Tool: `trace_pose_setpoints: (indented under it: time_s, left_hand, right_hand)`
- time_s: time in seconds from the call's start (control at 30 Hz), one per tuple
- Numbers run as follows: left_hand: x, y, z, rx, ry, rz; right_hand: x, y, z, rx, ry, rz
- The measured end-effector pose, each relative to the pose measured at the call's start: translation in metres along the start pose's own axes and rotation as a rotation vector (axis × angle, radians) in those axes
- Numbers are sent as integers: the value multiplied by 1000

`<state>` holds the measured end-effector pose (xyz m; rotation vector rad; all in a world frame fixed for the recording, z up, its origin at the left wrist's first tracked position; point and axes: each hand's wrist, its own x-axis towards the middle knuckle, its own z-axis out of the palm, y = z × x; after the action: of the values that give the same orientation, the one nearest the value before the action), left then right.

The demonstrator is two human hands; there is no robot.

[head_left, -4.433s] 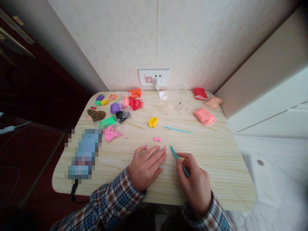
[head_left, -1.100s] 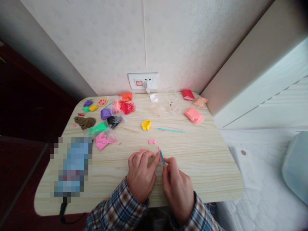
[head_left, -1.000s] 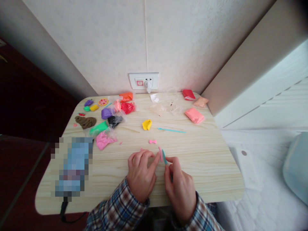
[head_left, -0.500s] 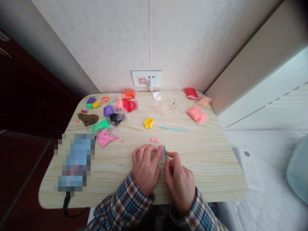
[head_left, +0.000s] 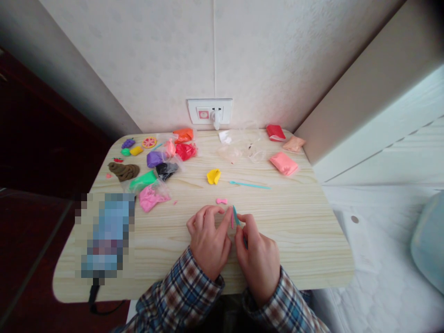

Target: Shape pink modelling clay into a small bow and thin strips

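A thin pink clay strip (head_left: 232,218) lies on the table between my hands. My left hand (head_left: 210,238) rests with its fingers apart and bent, the index fingertip touching the strip's far end. In my right hand (head_left: 257,249), closed between thumb and fingers, is a teal clay knife (head_left: 236,215). Its blade points away from me, just right of the strip; whether they touch I cannot tell. Just beyond my fingers lies a small pink clay bow (head_left: 221,201). Farther back are a yellow clay piece (head_left: 213,176) with raised, curved sides and a slim light-blue tool (head_left: 249,185).
Bagged coloured clay, including a pink bag (head_left: 152,196), and a brown coiled clay piece (head_left: 125,171) lie on the left. A pixelated device (head_left: 109,236) with a cable is at the near left. Salmon clay (head_left: 283,163) sits at back right. A wall socket (head_left: 210,112) is behind.
The knife's blade tip has tilted slightly left, nearer the pink strip. The whole view has shifted a little; both hands keep nearly the same pose.
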<state>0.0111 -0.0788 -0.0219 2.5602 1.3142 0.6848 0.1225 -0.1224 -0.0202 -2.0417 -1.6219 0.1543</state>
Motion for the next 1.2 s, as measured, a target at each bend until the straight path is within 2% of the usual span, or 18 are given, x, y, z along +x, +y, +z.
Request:
trace_pose_setpoints:
  time_s: [0.23,0.63,0.97,1.2]
  left_hand:
    - [-1,0,-2,23,-5,-17]
    - [1,-3,-2,10,-48,-22]
    - [1,-3,-2,36,-45,-17]
    - [0,-6,-4,9,-27,-42]
  right_hand:
    - [4,1,0,24,-27,54]
    - [9,-1,0,47,-61,43]
    - [10,-3,1,5,-38,58]
    - [9,1,0,56,-52,100]
